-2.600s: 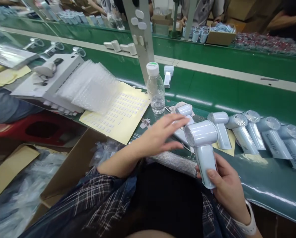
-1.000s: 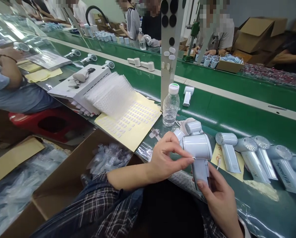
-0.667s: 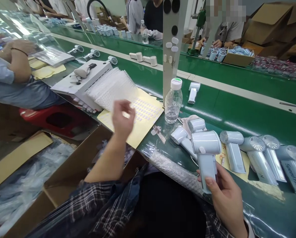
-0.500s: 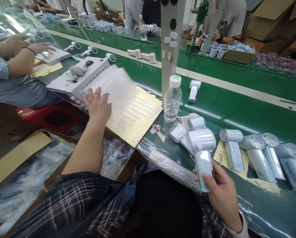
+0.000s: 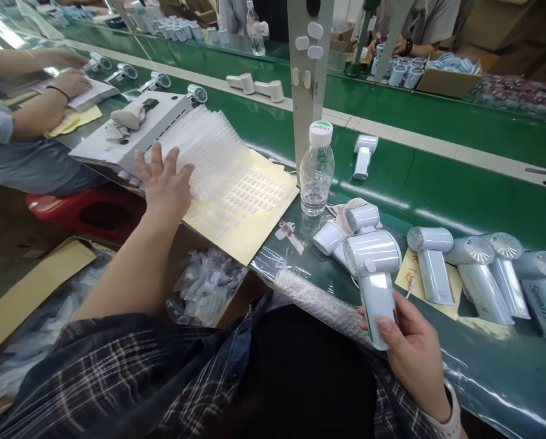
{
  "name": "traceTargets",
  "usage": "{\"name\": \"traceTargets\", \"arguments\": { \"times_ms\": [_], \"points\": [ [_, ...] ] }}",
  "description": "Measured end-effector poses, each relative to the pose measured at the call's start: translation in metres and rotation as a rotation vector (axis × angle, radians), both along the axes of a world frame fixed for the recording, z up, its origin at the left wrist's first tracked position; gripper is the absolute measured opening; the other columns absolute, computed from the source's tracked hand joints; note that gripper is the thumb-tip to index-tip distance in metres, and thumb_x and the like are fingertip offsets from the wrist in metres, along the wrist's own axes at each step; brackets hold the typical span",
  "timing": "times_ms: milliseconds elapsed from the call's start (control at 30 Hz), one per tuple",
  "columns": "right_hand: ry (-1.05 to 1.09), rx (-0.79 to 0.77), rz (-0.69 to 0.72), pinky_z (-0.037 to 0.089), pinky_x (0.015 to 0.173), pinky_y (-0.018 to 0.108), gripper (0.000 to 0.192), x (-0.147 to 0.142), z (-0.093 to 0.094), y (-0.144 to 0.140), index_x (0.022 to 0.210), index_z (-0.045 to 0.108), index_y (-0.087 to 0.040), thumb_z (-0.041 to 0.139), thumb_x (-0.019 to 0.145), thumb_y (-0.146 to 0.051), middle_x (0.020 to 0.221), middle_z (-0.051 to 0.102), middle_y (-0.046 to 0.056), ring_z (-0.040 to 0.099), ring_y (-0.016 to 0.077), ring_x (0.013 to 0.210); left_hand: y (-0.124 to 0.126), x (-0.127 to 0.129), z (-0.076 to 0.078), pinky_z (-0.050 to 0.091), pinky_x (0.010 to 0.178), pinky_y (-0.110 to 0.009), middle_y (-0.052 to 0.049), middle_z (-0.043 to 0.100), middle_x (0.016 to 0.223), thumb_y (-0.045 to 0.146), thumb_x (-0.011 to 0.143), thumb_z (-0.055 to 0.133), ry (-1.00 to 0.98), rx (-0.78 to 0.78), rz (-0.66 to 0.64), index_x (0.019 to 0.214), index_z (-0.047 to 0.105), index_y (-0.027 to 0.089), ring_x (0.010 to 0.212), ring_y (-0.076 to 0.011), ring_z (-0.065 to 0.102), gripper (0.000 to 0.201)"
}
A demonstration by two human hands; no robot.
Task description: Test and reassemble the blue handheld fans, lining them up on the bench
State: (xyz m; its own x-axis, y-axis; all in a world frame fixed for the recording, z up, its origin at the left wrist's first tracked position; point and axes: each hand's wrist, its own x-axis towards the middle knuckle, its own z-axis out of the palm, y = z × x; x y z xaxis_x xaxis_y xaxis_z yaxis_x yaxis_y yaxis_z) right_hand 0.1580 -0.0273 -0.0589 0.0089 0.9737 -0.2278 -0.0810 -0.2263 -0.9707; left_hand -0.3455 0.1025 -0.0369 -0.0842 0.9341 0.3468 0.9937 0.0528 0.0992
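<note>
My right hand (image 5: 412, 341) grips the handle of a pale blue handheld fan (image 5: 374, 274), its round head up, over the bench edge. My left hand (image 5: 166, 183) has its fingers spread over the near left side of a clear bubble-wrap sheet (image 5: 204, 149); whether it touches the sheet I cannot tell. Beneath that sheet lies a yellow sticker sheet (image 5: 236, 239) with rows of small pale oval stickers. Close behind the held fan, more pale blue fans (image 5: 330, 236) rest on a cloth. Several others stand or lean to the right, one being a nearer fan (image 5: 432, 262).
A clear water bottle (image 5: 316, 177) stands by a metal post (image 5: 307, 91). Left is a white box (image 5: 133, 131) with a cloth on top. The green conveyor (image 5: 410, 164) carries a fan. Below are plastic-filled cartons (image 5: 208, 286) and a red stool (image 5: 71, 210). A co-worker's arms (image 5: 39, 116) are at left.
My left hand has shifted left and slightly up, fingers spreading wider. My right hand still holds the fan in about the same place. The co-worker's hands at left have moved, and the view has shifted slightly.
</note>
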Motion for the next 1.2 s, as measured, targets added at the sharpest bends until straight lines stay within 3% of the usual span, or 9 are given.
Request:
{"name": "traceTargets", "arguments": {
  "times_ms": [167, 400, 533, 600, 667, 767, 900, 1100, 1200],
  "points": [
    [0.022, -0.015, -0.006, 0.067, 0.061, 0.03, 0.055, 0.003, -0.001, -0.001, 0.123, 0.08, -0.022, 0.094, 0.076, -0.048, 0.091, 0.084, 0.011, 0.076, 0.0223, 0.063, 0.003, -0.01, -0.007, -0.017, 0.129, -0.072, 0.011, 0.008, 0.18, 0.033, 0.113, 0.03, -0.001, -0.08, -0.092, 0.134, 0.055, 0.02, 0.167, -0.0316, -0.009, 0.035],
    [-0.073, -0.093, -0.06, 0.068, 0.063, 0.034, 0.069, 0.013, -0.006, -0.003, 0.125, 0.079, -0.018, 0.095, 0.069, -0.056, 0.086, 0.083, 0.011, 0.076, 0.0254, 0.065, 0.005, -0.013, -0.006, -0.004, 0.129, -0.076, 0.006, 0.046, 0.151, 0.031, 0.104, 0.055, -0.076, 0.139, -0.045, 0.087, 0.062, 0.022, 0.152, -0.0331, 0.022, 0.02],
    [-0.223, -0.149, -0.072, 0.069, 0.077, 0.043, 0.083, 0.019, -0.01, 0.0, 0.13, 0.076, -0.016, 0.094, 0.064, -0.063, 0.105, 0.084, 0.016, 0.079, 0.0315, 0.079, -0.011, 0.037, 0.023, 0.041, 0.107, -0.06, -0.008, 0.058, 0.108, 0.032, 0.099, 0.061, -0.161, 0.235, 0.157, 0.099, 0.067, 0.021, 0.111, -0.0287, 0.048, 0.013],
    [-0.27, -0.175, -0.066, 0.068, 0.089, 0.048, 0.088, 0.02, -0.013, 0.001, 0.131, 0.075, -0.016, 0.092, 0.062, -0.067, 0.118, 0.082, 0.018, 0.08, 0.0369, 0.096, -0.025, 0.074, 0.037, 0.046, 0.091, -0.045, -0.006, 0.059, 0.096, 0.027, 0.101, 0.054, -0.225, 0.147, 0.101, 0.119, 0.064, 0.019, 0.091, -0.0225, 0.052, 0.021],
    [-0.284, -0.194, -0.054, 0.065, 0.097, 0.051, 0.09, 0.021, -0.015, 0.001, 0.133, 0.073, -0.015, 0.091, 0.062, -0.069, 0.125, 0.079, 0.019, 0.078, 0.0409, 0.11, -0.037, 0.114, 0.042, 0.046, 0.079, -0.037, -0.003, 0.059, 0.086, 0.026, 0.102, 0.05, -0.291, -0.061, -0.028, 0.112, 0.061, 0.018, 0.078, -0.019, 0.052, 0.017],
    [-0.326, -0.172, -0.037, 0.063, 0.102, 0.054, 0.09, 0.022, -0.018, -0.001, 0.135, 0.072, -0.016, 0.089, 0.064, -0.07, 0.131, 0.077, 0.019, 0.075, 0.0424, 0.118, -0.049, 0.17, 0.028, 0.048, 0.076, -0.033, -0.005, 0.061, 0.089, 0.027, 0.102, 0.049, -0.36, -0.366, -0.336, 0.092, 0.059, 0.019, 0.081, -0.0186, 0.057, 0.017],
    [-0.463, -0.095, 0.014, 0.064, 0.1, 0.053, 0.085, 0.025, -0.018, -0.009, 0.139, 0.071, -0.019, 0.083, 0.073, -0.071, 0.142, 0.072, 0.017, 0.072, 0.0412, 0.124, -0.053, 0.226, -0.011, 0.051, 0.088, -0.035, -0.007, 0.064, 0.097, 0.026, 0.102, 0.053, -0.467, -0.54, -0.624, 0.088, 0.061, 0.019, 0.094, -0.0219, 0.063, 0.018],
    [-0.744, 0.345, 0.069, 0.066, 0.093, 0.044, 0.056, 0.02, -0.022, -0.017, 0.137, 0.071, -0.021, 0.067, 0.096, -0.06, 0.128, 0.078, 0.013, 0.076, 0.0342, 0.115, -0.051, 0.259, -0.041, 0.051, 0.08, -0.034, -0.003, 0.069, 0.09, 0.015, 0.095, 0.056, -0.679, -0.597, -0.592, 0.108, 0.057, 0.021, 0.087, -0.0212, 0.067, 0.014],
    [-0.815, 0.509, 0.201, 0.064, 0.085, 0.038, 0.046, 0.006, -0.028, -0.008, 0.139, 0.069, -0.022, 0.06, 0.104, -0.05, 0.114, 0.078, 0.011, 0.076, 0.029, 0.103, -0.05, 0.252, -0.047, 0.048, 0.065, -0.027, 0.003, 0.067, 0.086, 0.016, 0.091, 0.059, -1.093, -0.645, -0.516, 0.114, 0.048, 0.024, 0.072, -0.0158, 0.065, 0.027]
  ]
}}
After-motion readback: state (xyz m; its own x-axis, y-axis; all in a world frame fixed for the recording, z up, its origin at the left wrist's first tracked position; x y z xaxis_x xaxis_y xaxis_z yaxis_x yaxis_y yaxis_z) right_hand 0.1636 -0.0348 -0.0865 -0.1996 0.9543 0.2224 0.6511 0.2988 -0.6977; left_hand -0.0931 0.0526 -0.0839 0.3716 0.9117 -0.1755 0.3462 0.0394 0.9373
